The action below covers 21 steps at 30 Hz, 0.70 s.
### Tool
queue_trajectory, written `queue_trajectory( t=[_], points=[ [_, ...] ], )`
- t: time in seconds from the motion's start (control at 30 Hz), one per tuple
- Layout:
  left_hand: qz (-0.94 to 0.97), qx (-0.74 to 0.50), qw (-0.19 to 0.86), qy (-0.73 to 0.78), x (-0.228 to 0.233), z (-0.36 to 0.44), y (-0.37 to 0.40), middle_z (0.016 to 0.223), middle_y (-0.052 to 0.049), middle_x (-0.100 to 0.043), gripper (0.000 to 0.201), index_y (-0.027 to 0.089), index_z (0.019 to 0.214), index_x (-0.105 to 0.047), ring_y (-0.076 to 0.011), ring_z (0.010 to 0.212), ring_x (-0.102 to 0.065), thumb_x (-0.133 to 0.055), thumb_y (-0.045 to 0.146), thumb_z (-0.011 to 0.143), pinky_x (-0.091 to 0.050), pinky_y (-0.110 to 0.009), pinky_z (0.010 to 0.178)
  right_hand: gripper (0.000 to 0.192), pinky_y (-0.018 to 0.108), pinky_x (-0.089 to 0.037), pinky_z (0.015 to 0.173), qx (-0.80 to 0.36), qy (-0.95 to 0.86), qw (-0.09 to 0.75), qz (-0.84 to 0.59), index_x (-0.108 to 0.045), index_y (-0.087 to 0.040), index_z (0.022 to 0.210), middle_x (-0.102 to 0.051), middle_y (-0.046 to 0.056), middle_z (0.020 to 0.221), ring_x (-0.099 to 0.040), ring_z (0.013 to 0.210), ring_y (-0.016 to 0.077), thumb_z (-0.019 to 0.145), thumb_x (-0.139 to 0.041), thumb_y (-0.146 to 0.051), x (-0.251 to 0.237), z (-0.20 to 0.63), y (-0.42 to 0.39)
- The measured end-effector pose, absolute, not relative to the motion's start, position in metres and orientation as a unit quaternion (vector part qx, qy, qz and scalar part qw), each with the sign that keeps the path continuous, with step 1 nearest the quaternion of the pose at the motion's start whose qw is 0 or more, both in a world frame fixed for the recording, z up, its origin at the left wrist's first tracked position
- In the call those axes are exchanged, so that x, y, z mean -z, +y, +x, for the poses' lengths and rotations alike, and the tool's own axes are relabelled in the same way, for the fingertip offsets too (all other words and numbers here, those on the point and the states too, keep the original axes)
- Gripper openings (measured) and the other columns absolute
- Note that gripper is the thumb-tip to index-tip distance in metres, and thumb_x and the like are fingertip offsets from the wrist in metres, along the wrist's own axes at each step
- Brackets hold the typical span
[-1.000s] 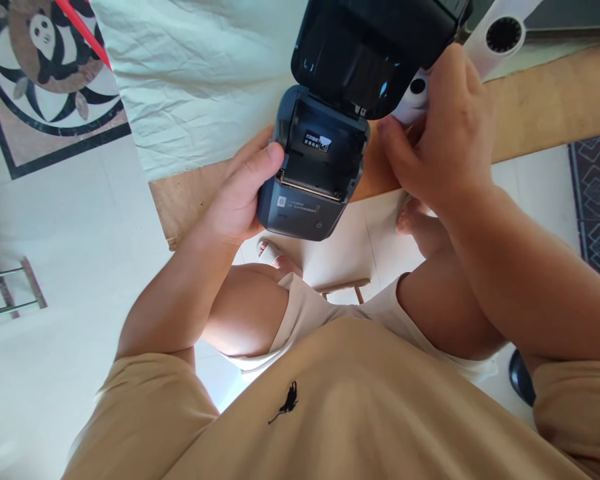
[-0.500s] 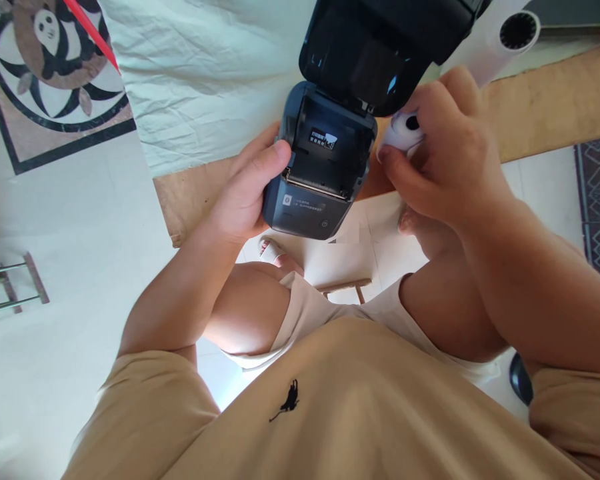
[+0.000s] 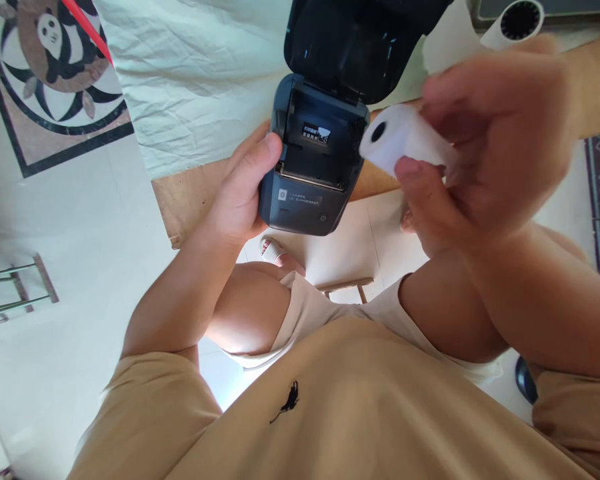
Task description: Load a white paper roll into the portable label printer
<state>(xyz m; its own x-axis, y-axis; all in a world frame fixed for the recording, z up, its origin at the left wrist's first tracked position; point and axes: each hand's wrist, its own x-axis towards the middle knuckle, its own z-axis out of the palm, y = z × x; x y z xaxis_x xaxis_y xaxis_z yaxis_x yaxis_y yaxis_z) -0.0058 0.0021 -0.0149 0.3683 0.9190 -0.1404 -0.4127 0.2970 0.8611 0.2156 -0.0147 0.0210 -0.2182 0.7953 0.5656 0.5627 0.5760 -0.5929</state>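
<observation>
Right hand (image 3: 485,147) clamps a smooth white paper roll (image 3: 405,140); left hand (image 3: 240,193) grips the boxy dark printer (image 3: 310,167).

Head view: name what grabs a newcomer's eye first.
A dark label printer at centre, lid open, gripped by the left hand. Just right of it, the right hand holds a white paper roll beside the open bay. Another roll lies top right.

A brown table (image 3: 530,113) spans the far side, draped on its left by a wrinkled white cloth (image 3: 200,73); a white paper roll (image 3: 517,20) lies far right.
</observation>
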Motion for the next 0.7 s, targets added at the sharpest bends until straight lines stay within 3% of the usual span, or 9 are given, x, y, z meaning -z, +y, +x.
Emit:
queue_trajectory(
  t=[0.1, 0.23, 0.33, 0.47, 0.7],
  points=[
    [0.390, -0.459, 0.721, 0.341, 0.015, -0.004, 0.003, 0.080, -0.006, -0.073, 0.043, 0.026, 0.095, -0.070, -0.0315, 0.094, -0.069, -0.049, 0.061, 0.082, -0.056, -0.040, 0.068, 0.021, 0.033, -0.052, 0.082, -0.010, -0.807, 0.472, -0.355, -0.054, -0.026, 0.105, -0.067, -0.002, 0.099, -0.062, 0.092, 0.0143, 0.086, -0.047, -0.030, -0.021, 0.205, -0.009],
    [0.402, -0.433, 0.724, 0.356, 0.005, 0.001, 0.002, 0.065, -0.004, -0.070, 0.035, 0.029, 0.099, -0.070, -0.0318, 0.108, -0.066, -0.057, 0.056, 0.081, -0.056, -0.040, 0.083, 0.021, 0.034, -0.050, 0.093, 0.001, -0.802, 0.433, -0.412, -0.056, -0.022, 0.109, -0.067, 0.003, 0.108, -0.060, 0.104, 0.0143, 0.092, -0.045, -0.029, -0.021, 0.193, -0.005],
    [0.412, -0.456, 0.704, 0.356, -0.001, 0.005, 0.000, 0.069, -0.003, -0.070, 0.033, 0.028, 0.097, -0.069, -0.0296, 0.110, -0.066, -0.055, 0.054, 0.084, -0.056, -0.038, 0.084, 0.018, 0.034, -0.051, 0.087, 0.005, -0.800, 0.444, -0.404, -0.056, -0.018, 0.100, -0.067, 0.008, 0.102, -0.060, 0.098, 0.0156, 0.091, -0.047, -0.030, -0.018, 0.183, -0.002],
    [0.402, -0.473, 0.705, 0.344, 0.000, 0.003, -0.002, 0.070, -0.003, -0.069, 0.026, 0.027, 0.093, -0.068, -0.0282, 0.108, -0.067, -0.055, 0.048, 0.085, -0.055, -0.037, 0.084, 0.014, 0.032, -0.050, 0.079, 0.023, -0.796, 0.453, -0.400, -0.045, -0.021, 0.084, -0.065, 0.004, 0.093, -0.061, 0.091, 0.0148, 0.090, -0.052, -0.032, -0.015, 0.176, 0.004],
    [0.401, -0.467, 0.709, 0.345, 0.004, -0.005, -0.001, 0.067, -0.004, -0.068, 0.032, 0.024, 0.097, -0.067, -0.0331, 0.106, -0.066, -0.062, 0.051, 0.079, -0.050, -0.037, 0.076, 0.022, 0.031, -0.050, 0.078, 0.025, -0.806, 0.496, -0.321, -0.037, -0.021, 0.080, -0.064, 0.000, 0.094, -0.061, 0.091, 0.0127, 0.085, -0.057, -0.029, -0.004, 0.174, 0.013]
  ],
)
